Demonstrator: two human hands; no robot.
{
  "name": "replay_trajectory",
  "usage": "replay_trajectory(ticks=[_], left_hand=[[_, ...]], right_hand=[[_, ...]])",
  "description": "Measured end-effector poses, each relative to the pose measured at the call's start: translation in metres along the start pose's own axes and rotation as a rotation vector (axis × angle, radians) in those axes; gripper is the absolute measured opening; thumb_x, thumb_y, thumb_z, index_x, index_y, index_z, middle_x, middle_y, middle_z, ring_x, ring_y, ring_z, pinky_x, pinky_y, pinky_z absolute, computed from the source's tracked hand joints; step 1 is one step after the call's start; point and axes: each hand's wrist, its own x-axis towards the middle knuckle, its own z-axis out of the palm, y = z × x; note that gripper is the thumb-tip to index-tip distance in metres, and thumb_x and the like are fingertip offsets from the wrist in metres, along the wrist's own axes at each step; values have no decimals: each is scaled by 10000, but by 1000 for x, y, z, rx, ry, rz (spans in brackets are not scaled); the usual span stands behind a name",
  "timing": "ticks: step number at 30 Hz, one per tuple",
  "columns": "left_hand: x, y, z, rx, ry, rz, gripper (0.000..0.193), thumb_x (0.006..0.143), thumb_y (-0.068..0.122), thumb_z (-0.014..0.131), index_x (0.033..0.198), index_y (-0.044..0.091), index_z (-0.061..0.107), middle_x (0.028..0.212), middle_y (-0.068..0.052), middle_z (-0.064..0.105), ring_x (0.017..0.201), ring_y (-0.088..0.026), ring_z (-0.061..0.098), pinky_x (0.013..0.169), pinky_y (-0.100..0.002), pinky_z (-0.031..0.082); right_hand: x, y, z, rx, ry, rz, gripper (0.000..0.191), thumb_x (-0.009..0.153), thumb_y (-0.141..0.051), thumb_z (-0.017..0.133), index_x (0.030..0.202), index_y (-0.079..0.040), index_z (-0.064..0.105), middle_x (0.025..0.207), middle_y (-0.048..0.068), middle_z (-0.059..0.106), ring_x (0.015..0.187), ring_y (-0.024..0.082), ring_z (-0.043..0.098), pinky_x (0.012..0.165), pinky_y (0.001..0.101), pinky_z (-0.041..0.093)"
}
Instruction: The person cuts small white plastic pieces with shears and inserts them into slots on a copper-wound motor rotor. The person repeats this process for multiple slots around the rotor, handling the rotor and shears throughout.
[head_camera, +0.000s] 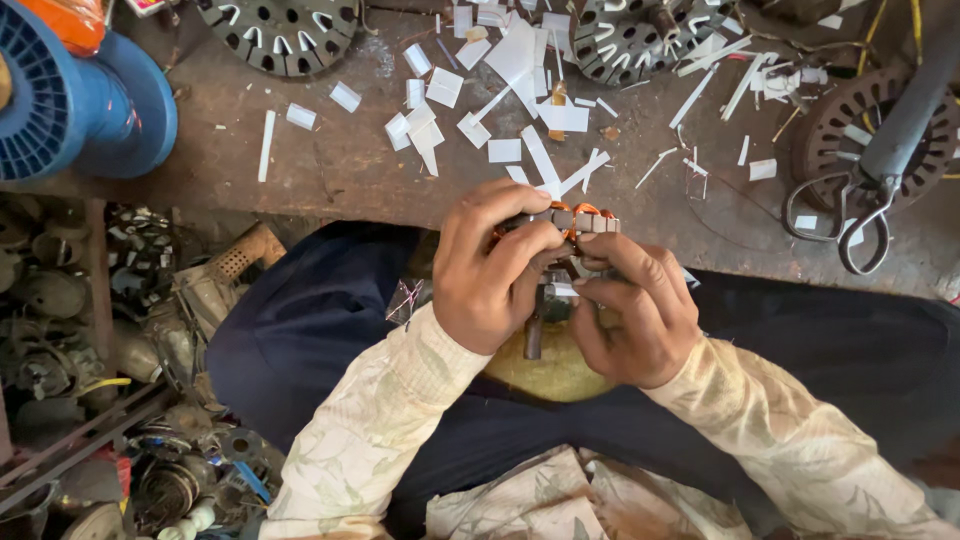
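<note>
Both hands meet over my lap around a small motor stator (578, 221), a slotted metal core with copper-orange windings. My left hand (490, 270) wraps over its left side, fingers curled on top. From below and to the right, my right hand (635, 305) grips it, thumb and fingers pinched near a white paper strip. A dark shaft (534, 338) sticks down between the hands. Most of the stator is hidden by the fingers.
The rusty workbench (330, 170) ahead is strewn with white paper strips (515, 60) and slotted stator discs (280, 30). Scissors (850, 205) lie at the right. A blue wire spool (70, 100) stands at the left. Scrap motor parts (100, 340) fill the floor on the left.
</note>
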Motion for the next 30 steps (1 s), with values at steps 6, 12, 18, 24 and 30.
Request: replay_trajectory(ticks=[6,12,18,24,30], left_hand=[[-3,-6,-1,-14,-33,69,279,869,-70,750,1092,67,654,1253,-98,609,1185,-343,638,953,-445,497],[-14,1,-3,2,-64,120,311,833,-26,759,1098,104,661,1322,-91,604,1199,-343,619,1033,-483,501],[-17,4,-5,23,-115,131,221,900,79,774,1078,102,644,1419,-64,615,1214,-328,608,1037,-483,502],[-22,5,-4,44,-98,136,208,921,103,768,1088,113,646,1409,-52,605,1211,-318,609,1023,-480,500],[-24,6,-3,49,-55,113,213,945,98,772,1106,113,633,1405,-49,606,1196,-303,618,1031,-475,506]], right_hand=[[1,1,-5,252,68,83,242,819,127,695,998,20,572,1225,225,662,997,298,725,824,350,618],[-3,-12,-24,371,150,283,209,847,116,639,957,52,472,1099,247,657,926,220,724,756,281,612],[-4,-21,-23,0,181,301,226,918,133,705,1049,33,550,1082,192,719,897,175,729,723,253,588],[3,-32,-12,-316,80,95,255,848,149,723,1014,14,584,1084,145,685,906,299,705,784,384,605],[9,-32,-8,-408,6,-59,253,802,130,753,979,43,594,1049,163,654,881,333,696,730,405,596]])
